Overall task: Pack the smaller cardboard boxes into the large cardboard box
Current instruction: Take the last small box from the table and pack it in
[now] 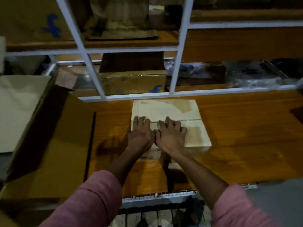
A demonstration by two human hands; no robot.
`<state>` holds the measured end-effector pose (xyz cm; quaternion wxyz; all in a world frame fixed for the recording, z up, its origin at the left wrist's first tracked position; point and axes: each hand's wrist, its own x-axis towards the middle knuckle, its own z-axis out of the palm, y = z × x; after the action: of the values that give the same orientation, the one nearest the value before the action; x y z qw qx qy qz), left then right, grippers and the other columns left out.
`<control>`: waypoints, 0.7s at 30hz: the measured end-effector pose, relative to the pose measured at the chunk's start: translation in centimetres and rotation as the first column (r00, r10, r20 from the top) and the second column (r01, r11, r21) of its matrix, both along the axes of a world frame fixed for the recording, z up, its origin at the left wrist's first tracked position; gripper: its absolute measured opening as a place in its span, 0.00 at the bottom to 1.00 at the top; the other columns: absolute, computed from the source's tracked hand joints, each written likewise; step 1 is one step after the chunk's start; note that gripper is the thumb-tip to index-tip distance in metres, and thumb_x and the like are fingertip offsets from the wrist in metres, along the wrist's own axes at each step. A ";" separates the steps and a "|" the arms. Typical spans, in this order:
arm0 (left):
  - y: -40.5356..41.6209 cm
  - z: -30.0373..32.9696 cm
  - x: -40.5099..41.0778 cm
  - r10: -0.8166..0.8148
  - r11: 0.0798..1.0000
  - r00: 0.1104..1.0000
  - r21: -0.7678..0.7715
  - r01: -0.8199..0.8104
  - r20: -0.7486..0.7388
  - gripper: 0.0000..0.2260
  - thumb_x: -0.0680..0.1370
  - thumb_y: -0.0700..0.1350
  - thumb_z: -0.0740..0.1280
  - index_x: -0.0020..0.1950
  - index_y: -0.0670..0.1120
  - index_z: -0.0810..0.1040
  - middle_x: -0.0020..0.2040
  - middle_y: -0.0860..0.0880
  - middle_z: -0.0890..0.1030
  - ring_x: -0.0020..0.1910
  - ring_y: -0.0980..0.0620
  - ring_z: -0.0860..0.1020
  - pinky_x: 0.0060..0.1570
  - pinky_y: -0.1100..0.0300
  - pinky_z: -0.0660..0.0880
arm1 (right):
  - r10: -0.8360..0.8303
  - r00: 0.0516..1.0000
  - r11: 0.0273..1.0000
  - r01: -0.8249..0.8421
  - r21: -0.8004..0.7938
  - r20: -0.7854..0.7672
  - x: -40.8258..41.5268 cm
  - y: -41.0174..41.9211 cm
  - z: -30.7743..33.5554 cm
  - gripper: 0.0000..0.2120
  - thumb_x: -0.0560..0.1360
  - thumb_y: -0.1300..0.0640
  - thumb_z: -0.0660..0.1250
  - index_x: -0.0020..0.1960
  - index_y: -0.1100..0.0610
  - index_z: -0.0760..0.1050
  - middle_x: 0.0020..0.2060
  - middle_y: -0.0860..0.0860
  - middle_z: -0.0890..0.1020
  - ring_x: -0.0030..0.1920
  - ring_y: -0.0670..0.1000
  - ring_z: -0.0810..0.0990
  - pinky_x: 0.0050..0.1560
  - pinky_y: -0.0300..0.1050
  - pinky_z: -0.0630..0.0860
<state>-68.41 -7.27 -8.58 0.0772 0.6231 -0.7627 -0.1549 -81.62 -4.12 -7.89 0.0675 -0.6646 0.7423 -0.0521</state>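
Observation:
A small pale cardboard box [170,112] lies flat on the wooden table [246,136], its top flaps closed along a centre seam. My left hand [141,131] and my right hand [170,135] lie side by side on its near half, fingers spread flat and pressing across the seam. The large cardboard box [54,145] stands open at the left of the table, one flap [19,108] raised toward the left. What is inside it cannot be seen.
A white metal rack frame [91,66] stands just behind the table, with a shelf holding a brown box with a blue logo [136,84] and plastic-wrapped items [254,76]. More boxes sit on the upper shelf [32,22]. The table's front edge [157,195] is near my arms.

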 end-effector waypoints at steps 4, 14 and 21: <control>1.9 -0.3 1.8 0.173 0.972 0.978 -0.180 -0.151 0.115 0.20 0.79 0.56 0.58 0.64 0.44 0.70 0.64 0.42 0.70 0.67 0.41 0.67 0.54 0.42 0.75 | 0.092 0.996 0.991 -0.092 -0.093 -0.001 -0.6 0.9 -0.5 0.20 0.79 0.42 0.59 0.67 0.47 0.76 0.71 0.50 0.73 0.66 0.57 0.67 0.60 0.58 0.65; 2.2 -0.5 1.6 0.336 0.937 0.942 -0.105 -0.333 0.012 0.27 0.78 0.62 0.60 0.72 0.48 0.67 0.79 0.40 0.58 0.68 0.33 0.68 0.55 0.40 0.75 | -0.142 0.990 0.988 0.142 -0.060 0.019 -4.8 2.0 -0.9 0.25 0.79 0.35 0.55 0.72 0.44 0.67 0.74 0.52 0.64 0.71 0.69 0.63 0.62 0.68 0.69; 1.6 -0.6 1.0 0.310 0.950 0.950 -0.041 -0.309 0.030 0.32 0.79 0.66 0.59 0.78 0.52 0.57 0.82 0.50 0.51 0.73 0.32 0.63 0.59 0.36 0.72 | -0.085 0.989 0.996 0.089 -0.031 0.117 -7.0 0.6 -0.9 0.27 0.79 0.31 0.51 0.73 0.42 0.59 0.77 0.49 0.57 0.65 0.70 0.70 0.57 0.63 0.76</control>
<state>-67.38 -5.66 -9.19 0.0978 0.7362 -0.6595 -0.1159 -88.64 -3.57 -8.82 0.0962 -0.6286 0.7643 -0.1069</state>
